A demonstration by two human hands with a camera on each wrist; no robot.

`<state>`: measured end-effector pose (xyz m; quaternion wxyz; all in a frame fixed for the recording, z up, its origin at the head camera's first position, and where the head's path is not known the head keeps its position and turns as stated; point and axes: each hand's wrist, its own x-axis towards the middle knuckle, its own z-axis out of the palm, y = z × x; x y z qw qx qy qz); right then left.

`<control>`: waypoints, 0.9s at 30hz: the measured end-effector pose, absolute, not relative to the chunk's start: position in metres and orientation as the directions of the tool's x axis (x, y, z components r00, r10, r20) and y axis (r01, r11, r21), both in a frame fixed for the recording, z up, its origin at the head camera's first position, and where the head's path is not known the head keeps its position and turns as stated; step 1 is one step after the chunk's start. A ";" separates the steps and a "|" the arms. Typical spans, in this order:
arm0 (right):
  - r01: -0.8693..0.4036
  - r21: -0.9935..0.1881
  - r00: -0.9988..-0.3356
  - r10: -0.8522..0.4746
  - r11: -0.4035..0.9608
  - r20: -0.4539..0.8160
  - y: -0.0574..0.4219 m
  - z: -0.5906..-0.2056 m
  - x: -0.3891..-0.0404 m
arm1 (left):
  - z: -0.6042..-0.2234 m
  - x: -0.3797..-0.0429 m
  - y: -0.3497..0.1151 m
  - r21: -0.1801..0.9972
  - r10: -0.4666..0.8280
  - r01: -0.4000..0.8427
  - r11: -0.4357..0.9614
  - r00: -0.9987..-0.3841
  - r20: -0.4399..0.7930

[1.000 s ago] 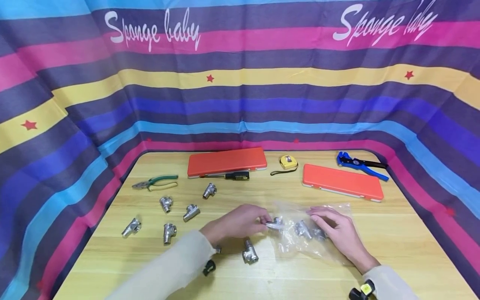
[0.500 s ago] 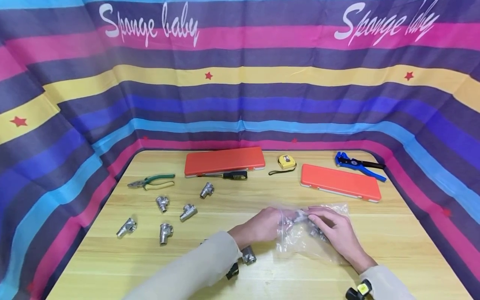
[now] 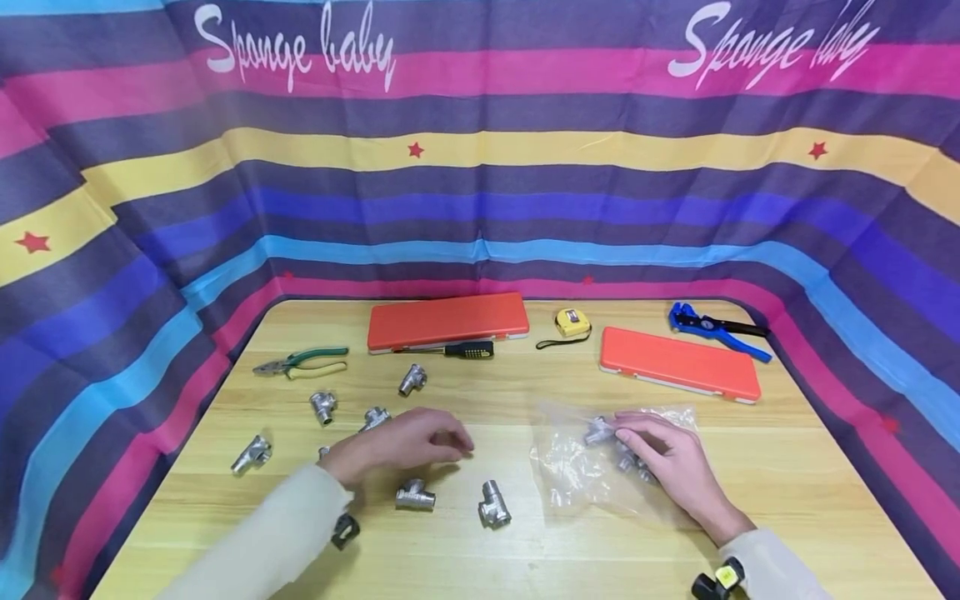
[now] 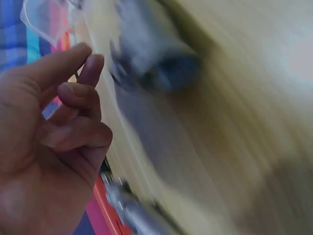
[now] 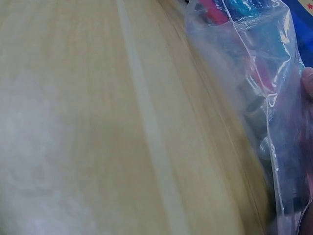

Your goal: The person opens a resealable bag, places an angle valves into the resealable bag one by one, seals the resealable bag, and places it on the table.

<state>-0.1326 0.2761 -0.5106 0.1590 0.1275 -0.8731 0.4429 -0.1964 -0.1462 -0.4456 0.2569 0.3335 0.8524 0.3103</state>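
My right hand (image 3: 667, 454) grips the upper right of a clear plastic bag (image 3: 566, 471) with thumb and fingers. Metal tee pipe fittings (image 3: 598, 431) lie inside the bag, partly covered by that hand. In the right wrist view the bag (image 5: 274, 54) sags along the frame's right side. My left hand (image 3: 420, 440) hovers over the table's left half, fingers loosely bent and nothing held. Just below it lies one tee fitting (image 3: 415, 497), with another tee fitting (image 3: 494, 505) to its right. The left wrist view shows the empty fingers beside a blurred fitting (image 4: 151, 49).
More tee fittings (image 3: 252, 455) are scattered at the left, some partly behind the left hand. Along the back are pliers (image 3: 303, 363), a red case (image 3: 448, 321), a screwdriver (image 3: 468, 350), a yellow tape measure (image 3: 573, 322), a second red case (image 3: 678, 364) and a blue-handled tool (image 3: 716, 327).
My left hand put a tee fitting into the bag, let it go and came back left, empty. The right hand stays on the bag.
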 end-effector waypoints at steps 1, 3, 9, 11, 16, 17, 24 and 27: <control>-0.365 -0.735 -0.917 -0.083 0.572 0.391 0.277 -0.511 -0.133 | -0.445 -0.195 -0.155 0.691 0.728 0.415 0.592 -0.643 -0.238; -0.364 -0.737 -0.917 -0.083 0.569 0.389 0.277 -0.511 -0.133 | -0.444 -0.192 -0.171 0.687 0.723 0.408 0.601 -0.643 -0.251; -0.370 -0.737 -0.915 -0.084 0.566 0.395 0.278 -0.511 -0.133 | -0.442 -0.182 -0.208 0.714 0.753 0.406 0.571 -0.606 -0.257; -0.374 -0.739 -0.914 -0.085 0.561 0.398 0.277 -0.512 -0.134 | -0.443 -0.179 -0.213 0.706 0.764 0.423 0.567 -0.590 -0.260; -0.364 -0.743 -0.917 -0.076 0.561 0.391 0.278 -0.512 -0.133 | -0.446 -0.174 -0.215 0.685 0.770 0.454 0.570 -0.585 -0.253; -0.362 -0.747 -0.918 -0.075 0.558 0.389 0.278 -0.512 -0.133 | -0.447 -0.174 -0.215 0.685 0.770 0.455 0.570 -0.588 -0.250; -0.345 -0.746 -0.925 -0.074 0.569 0.372 0.279 -0.513 -0.132 | -0.446 -0.171 -0.218 0.695 0.747 0.407 0.593 -0.601 -0.285; -0.343 -0.744 -0.925 -0.068 0.574 0.373 0.280 -0.513 -0.133 | -0.446 -0.168 -0.220 0.706 0.721 0.346 0.618 -0.607 -0.333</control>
